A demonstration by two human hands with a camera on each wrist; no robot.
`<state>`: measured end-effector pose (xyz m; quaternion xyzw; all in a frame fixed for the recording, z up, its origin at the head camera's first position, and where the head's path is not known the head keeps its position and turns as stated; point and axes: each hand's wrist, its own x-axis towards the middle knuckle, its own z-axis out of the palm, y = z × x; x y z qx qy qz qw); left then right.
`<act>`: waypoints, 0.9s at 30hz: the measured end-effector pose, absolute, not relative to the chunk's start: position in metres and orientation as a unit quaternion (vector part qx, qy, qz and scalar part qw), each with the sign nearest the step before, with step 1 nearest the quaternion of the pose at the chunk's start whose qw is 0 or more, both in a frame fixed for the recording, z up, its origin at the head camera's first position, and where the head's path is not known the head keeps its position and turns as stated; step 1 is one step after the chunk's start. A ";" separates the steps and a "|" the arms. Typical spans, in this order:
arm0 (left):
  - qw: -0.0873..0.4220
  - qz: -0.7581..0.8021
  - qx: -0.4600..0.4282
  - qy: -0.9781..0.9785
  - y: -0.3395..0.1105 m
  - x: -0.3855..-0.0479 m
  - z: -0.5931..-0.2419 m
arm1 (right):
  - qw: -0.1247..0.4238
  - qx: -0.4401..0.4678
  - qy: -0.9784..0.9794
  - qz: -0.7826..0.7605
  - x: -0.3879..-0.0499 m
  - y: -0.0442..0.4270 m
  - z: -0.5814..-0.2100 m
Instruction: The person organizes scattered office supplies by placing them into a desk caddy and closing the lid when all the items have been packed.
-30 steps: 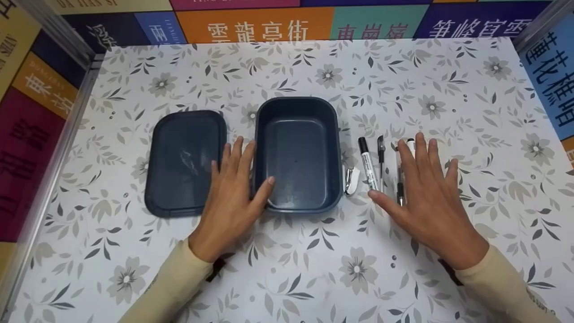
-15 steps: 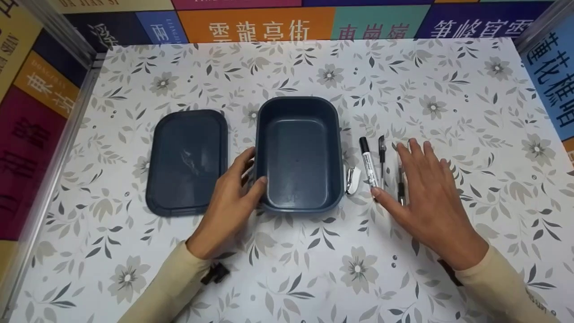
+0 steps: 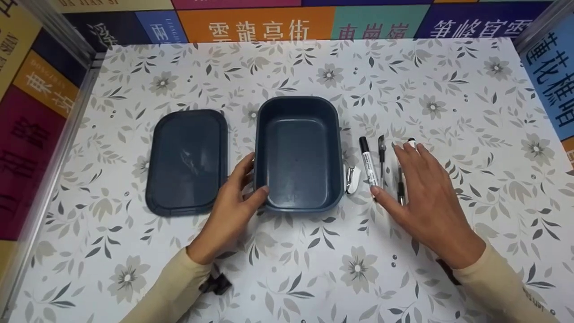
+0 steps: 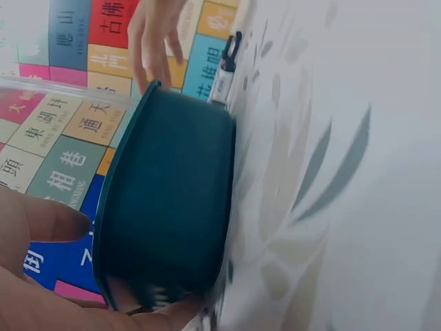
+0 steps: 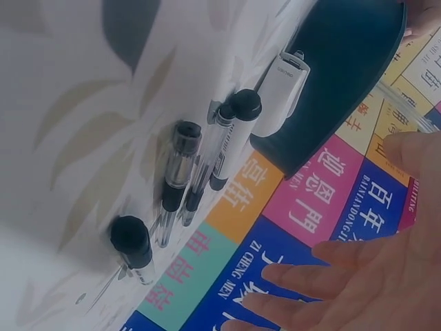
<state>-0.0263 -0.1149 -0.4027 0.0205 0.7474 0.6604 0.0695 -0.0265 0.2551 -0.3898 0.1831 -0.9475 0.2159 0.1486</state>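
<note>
Patterned with grey flowers and leaves, the white counter is enclosed at the back and on both sides by coloured panels, on which Chinese characters are printed. Near the counter's middle a dark blue box is set upright, its opening turned upward and its inner floor exposed. To the left of the box a matching lid is laid flat, apart from it.

By the left grip the box is held at its near left side: the thumb is laid over the rim, the fingers are bent against the outside, and the wall is caught between them. By the right grip nothing is held; its fingers are stretched out and slightly parted above the writing tools, and its thumb is pointed at the lower end of a black-capped white marker. Whether the marker is touched cannot be told.

Just beside the box's right wall a small white object with a metal part is placed. Past the marker are laid a slim pen and a second pen, partly covered by the right grip. Another black-capped item, mostly hidden from the head view, is shown from the right wrist. Pale beige sleeves are worn to both wrists.
</note>
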 end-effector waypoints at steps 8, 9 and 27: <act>0.077 0.701 0.014 0.708 -0.112 -0.017 -0.409 | 0.145 0.195 -0.946 0.213 -0.030 0.251 -0.393; 0.075 0.705 0.015 0.705 -0.112 -0.017 -0.410 | 0.143 0.196 -0.947 0.212 -0.031 0.250 -0.394; 0.071 0.741 0.023 0.668 -0.115 -0.014 -0.419 | 0.131 0.271 -0.935 0.186 -0.041 0.241 -0.410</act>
